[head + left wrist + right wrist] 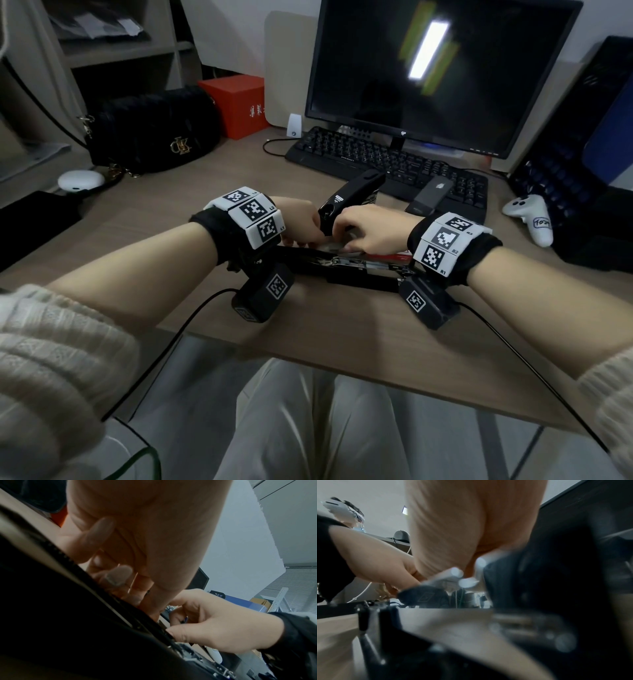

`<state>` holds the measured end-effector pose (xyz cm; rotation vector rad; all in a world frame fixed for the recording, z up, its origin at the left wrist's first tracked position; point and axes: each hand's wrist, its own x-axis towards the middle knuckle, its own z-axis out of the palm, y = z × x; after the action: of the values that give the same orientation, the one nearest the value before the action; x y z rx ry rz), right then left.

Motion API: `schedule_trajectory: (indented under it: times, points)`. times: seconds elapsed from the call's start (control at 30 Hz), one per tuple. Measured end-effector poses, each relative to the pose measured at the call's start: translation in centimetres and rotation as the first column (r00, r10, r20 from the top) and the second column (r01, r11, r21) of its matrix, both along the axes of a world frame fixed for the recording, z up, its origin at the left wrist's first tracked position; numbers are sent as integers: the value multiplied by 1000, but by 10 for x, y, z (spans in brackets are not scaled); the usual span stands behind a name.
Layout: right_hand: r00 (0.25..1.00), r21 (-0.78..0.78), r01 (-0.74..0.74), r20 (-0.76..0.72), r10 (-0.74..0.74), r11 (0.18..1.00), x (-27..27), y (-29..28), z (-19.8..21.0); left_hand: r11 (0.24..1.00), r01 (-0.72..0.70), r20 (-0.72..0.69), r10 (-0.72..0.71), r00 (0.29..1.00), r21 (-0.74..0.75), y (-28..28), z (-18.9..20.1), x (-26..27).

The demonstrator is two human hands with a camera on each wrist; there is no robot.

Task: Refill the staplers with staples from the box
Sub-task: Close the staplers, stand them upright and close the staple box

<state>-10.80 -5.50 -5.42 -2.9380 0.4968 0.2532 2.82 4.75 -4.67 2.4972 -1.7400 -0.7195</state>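
My left hand [297, 219] and right hand [371, 229] curl over the opened stapler [346, 263] on the bench [342, 322]; what the fingers grip, I cannot tell.

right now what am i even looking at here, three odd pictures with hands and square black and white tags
No machine: a person works at a desk with bare hands. The tagged wristbands carry small cameras. The wide picture comes from a head camera; the two blurry close ones look along each wrist. The left hand and right hand meet over an opened black stapler, its lid raised; fingers touch its track. Whether staples are held is hidden. Behind lie a keyboard, monitor and black handbag.
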Motion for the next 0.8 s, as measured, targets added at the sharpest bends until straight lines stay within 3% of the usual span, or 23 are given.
schedule_trajectory:
  times: [0.33, 0.6, 0.8]
  points:
    - [997, 76, 6, 71, -12, 997, -6, 2, 2, 998, 4, -11, -5, 1000, -70, 1, 1, -5]
    - [964, 140, 17, 260, -53, 990, -21, -5, 14, 981, -5, -25, 0, 1000, -193, -2, 4, -9]
    - [929, 270, 88, 324, -176, 959, -50, -13, 19, 980, 19, -59, -32, 998, -200, -3, 4, -17]
